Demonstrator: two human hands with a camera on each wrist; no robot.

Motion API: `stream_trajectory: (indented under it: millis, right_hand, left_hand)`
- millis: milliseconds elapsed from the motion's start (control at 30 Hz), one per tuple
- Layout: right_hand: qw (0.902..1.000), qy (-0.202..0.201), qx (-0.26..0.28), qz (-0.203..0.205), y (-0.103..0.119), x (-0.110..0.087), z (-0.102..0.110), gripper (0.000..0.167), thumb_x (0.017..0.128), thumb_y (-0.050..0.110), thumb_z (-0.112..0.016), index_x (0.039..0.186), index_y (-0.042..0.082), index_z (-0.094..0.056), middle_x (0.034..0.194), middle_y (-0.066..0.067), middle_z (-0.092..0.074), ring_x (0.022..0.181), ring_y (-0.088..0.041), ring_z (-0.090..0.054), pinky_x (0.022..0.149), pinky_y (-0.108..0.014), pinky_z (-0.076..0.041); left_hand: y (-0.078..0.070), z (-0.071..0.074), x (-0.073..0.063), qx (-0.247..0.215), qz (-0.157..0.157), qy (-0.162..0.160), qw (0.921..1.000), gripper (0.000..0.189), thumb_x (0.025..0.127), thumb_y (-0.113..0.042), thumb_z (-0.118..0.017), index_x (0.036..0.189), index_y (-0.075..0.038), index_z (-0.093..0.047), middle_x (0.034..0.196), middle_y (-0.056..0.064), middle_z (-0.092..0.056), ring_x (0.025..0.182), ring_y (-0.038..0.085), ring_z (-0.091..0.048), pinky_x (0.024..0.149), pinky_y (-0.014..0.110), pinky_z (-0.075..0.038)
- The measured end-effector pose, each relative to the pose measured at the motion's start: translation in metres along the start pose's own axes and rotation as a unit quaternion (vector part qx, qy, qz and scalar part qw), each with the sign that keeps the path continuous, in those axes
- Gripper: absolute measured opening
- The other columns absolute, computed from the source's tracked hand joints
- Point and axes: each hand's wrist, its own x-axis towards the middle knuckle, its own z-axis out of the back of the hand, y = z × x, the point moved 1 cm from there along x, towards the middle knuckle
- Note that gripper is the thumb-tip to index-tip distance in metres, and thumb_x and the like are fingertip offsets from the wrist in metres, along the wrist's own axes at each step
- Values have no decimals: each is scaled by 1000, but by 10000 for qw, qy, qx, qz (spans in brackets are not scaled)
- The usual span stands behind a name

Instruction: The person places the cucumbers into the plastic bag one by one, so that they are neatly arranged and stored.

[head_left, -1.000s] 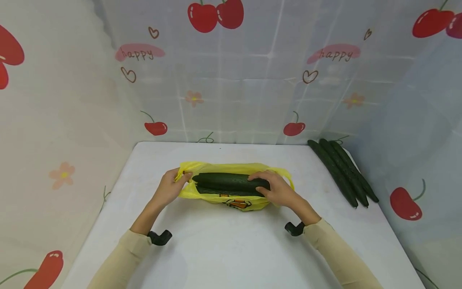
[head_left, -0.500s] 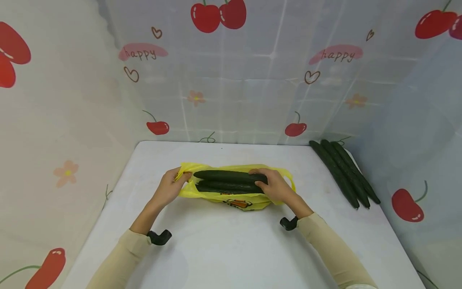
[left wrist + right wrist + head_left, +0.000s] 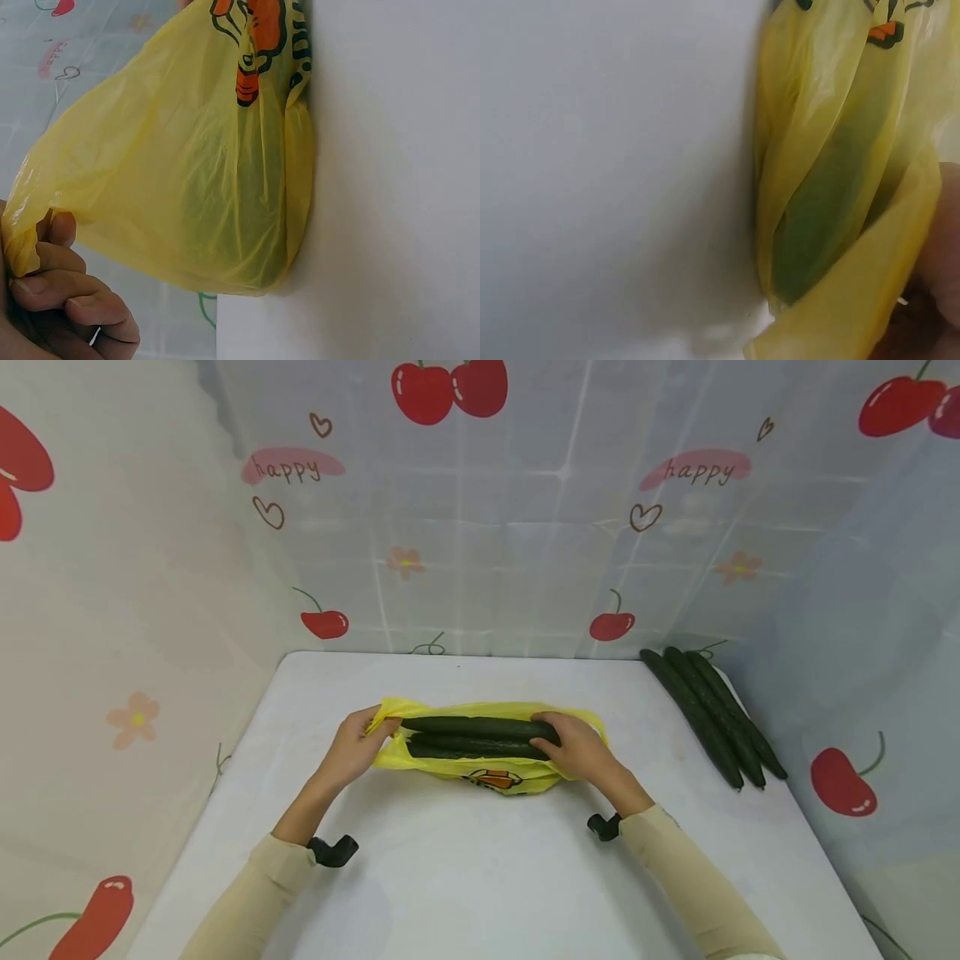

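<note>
A yellow plastic bag with an orange and black print lies lengthwise on the table, its mouth spread. Two dark green cucumbers show inside, a back cucumber and a front cucumber, side by side. My left hand pinches the bag's left edge; in the left wrist view its fingers curl at the pulled-up plastic. Reaching into the mouth, my right hand grips the right end of the back cucumber. Most of that hand is hidden by the bag in the right wrist view.
Three more cucumbers lie together slantwise at the back right of the white table. A cherry-print curtain hangs behind the table and along both sides. Black wrist mounts sit on both wrists.
The right hand has shifted slightly, first leftward and then back right, and the back cucumber has moved a little with it. The left hand keeps its hold on the bag.
</note>
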Motion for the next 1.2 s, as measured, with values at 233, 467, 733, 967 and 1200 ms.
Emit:
stream_trajectory:
  millis: [233,467,733,967,1200]
  right_hand:
    - [9958,518,-400,-640,-5,-9,14,69,104,45,-69,160,9,-50,162,-17,-55,151,-41,-52,123,-61,-43]
    - [9909,562,-898,-834,6,-15,34,75,103,46,-70,161,5,-47,160,-22,-55,147,-45,-54,119,-64,-46]
    - [9796,-781,-1769,-544,1,-15,33,65,101,53,-72,145,7,-64,132,-20,-75,82,-36,-74,70,-52,-63]
    - [9545,-1406,-2603,-385,-1,-14,33,68,92,62,-78,133,8,-70,114,-17,-81,44,-20,-38,40,-32,-33]
    - [9584,-523,-2701,-763,4,-25,39,96,78,74,-84,151,14,-61,103,-12,-81,47,-20,-36,44,-33,-34]
  left_hand:
    - [-3,1,0,127,103,49,9999,34,112,-28,-56,132,-5,-70,120,15,-75,112,29,-62,104,51,-52]
    - [-7,5,0,119,248,17,9996,38,112,-29,-55,141,-7,-67,126,14,-72,108,26,-57,100,45,-50]
    - [-8,3,-5,58,137,62,9999,38,112,-28,-56,142,-7,-67,133,12,-73,113,26,-59,108,50,-50]
    - [-7,-1,-4,-32,61,85,9999,34,112,-26,-57,138,-7,-69,123,14,-75,93,21,-58,84,30,-52]
    - [-9,-1,-5,-87,37,56,9999,29,112,-25,-57,128,-5,-71,107,10,-73,84,18,-52,76,27,-47]
